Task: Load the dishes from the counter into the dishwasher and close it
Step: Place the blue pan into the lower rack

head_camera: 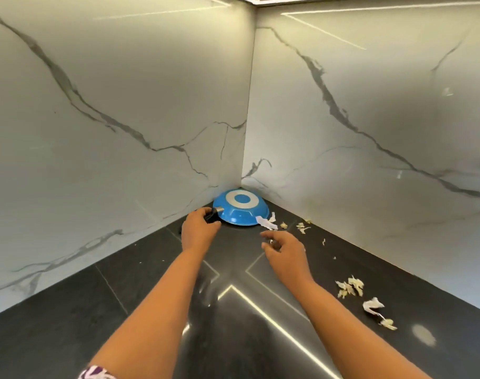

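Note:
A blue frying pan (241, 209) lies upside down in the far corner of the dark counter (140, 296), its grey ring base facing up. My left hand (199, 231) is closed around the pan's black handle at the pan's left side. To the right of it, my right hand (285, 250) hovers just above the counter with its fingers loosely curled and apart, holding nothing. The dishwasher is not in view.
White marble walls (124, 119) close the corner on the left and right. Pale garlic peels (349, 288) and torn scraps (266, 222) lie scattered along the right side of the counter, some touching the pan's rim.

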